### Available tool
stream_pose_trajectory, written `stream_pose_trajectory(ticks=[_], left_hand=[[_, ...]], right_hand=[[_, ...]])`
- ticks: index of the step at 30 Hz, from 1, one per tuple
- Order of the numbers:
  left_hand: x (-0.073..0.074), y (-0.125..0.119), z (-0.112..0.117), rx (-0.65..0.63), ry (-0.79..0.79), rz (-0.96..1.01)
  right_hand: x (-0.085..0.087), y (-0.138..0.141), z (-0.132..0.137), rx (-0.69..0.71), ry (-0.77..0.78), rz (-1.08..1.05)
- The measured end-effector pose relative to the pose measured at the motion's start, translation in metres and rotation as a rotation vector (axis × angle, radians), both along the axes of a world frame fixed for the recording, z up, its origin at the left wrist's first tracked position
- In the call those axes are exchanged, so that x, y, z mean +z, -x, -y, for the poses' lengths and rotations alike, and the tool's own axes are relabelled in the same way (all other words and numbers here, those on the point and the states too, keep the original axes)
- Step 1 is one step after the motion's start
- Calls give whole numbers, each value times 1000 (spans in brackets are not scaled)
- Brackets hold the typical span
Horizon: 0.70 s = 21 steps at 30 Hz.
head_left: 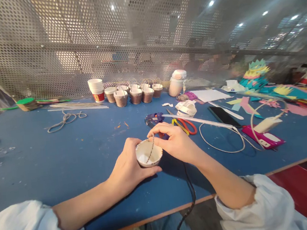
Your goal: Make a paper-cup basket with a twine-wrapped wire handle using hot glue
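Tilted toward me, a small paper cup point(143, 157) with a dark speckled rim shows its white inside. My left hand point(126, 164) is wrapped round its left side, thumb beneath the near edge. With its fingers pinched at the cup's far right rim, my right hand point(174, 140) holds a thin twisted cord point(151, 150) that runs down across the mouth. Just beyond the hands lie a blue glue gun point(154, 118) and scissors point(189, 126) with red and yellow handles, partly hidden by my right hand.
Several small handled cups point(136, 95) and a stack of paper cups point(96, 88) line the back by a perforated metal screen point(76, 46). To the right lie a phone point(224, 115), a pink power strip point(262, 138), cables and paper scraps. A black cord point(192, 189) hangs over the front edge.
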<state>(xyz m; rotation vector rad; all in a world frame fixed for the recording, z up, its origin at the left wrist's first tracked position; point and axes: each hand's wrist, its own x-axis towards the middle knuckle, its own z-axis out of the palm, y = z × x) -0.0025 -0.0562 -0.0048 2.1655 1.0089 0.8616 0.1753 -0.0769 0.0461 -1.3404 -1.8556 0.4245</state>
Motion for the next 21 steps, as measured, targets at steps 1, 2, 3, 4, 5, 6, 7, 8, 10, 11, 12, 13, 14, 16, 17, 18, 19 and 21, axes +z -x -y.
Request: stream_pose_trajectory(ticks=[1, 2, 3, 4, 5, 6, 7, 8, 10, 11, 12, 13, 14, 16, 17, 18, 19, 21], left_hand=[[0, 0, 0, 3, 25, -10], [-1, 0, 1, 3, 49, -23], [0, 1, 1, 2, 70, -36], [0, 1, 2, 0, 86, -48], [1, 1, 3, -2, 95, -57], [1, 1, 4, -8, 100, -65], [2, 1, 5, -19, 103, -68], [2, 1, 6, -34, 107, -65], [2, 0, 8, -75, 126, -36], [2, 0, 8, -95, 139, -13], [2, 0, 9, -116, 154, 10], [1, 0, 8, -134, 167, 31], [1, 0, 8, -150, 177, 49], [-1, 0, 6, -166, 188, 72], [-1, 0, 6, -165, 189, 80], [-2, 0, 5, -160, 186, 87], [-2, 0, 5, -153, 179, 94], [-3, 0, 4, -146, 159, 105]], right_hand=[[0, 0, -1, 11, -3, -1], [-1, 0, -1, 17, -5, 0], [-1, -1, -2, 16, -3, -1], [-2, -1, -3, 13, 4, -3], [-2, -1, -3, 7, 9, -9], [-2, -1, -4, 3, 14, -21], [-3, -1, -4, 2, 20, -35], [-3, -1, -5, 0, 25, -52], [-2, -1, -5, 3, 41, -73], [-1, -1, -5, 6, 50, -74], [0, -1, -5, 9, 59, -71], [1, -1, -4, 12, 66, -64], [2, 0, -4, 16, 70, -56], [3, -1, -3, 20, 71, -49], [3, -1, -2, 24, 72, -51], [3, -1, -2, 29, 74, -55], [3, -1, -1, 37, 76, -60], [3, -2, -1, 55, 73, -72]])
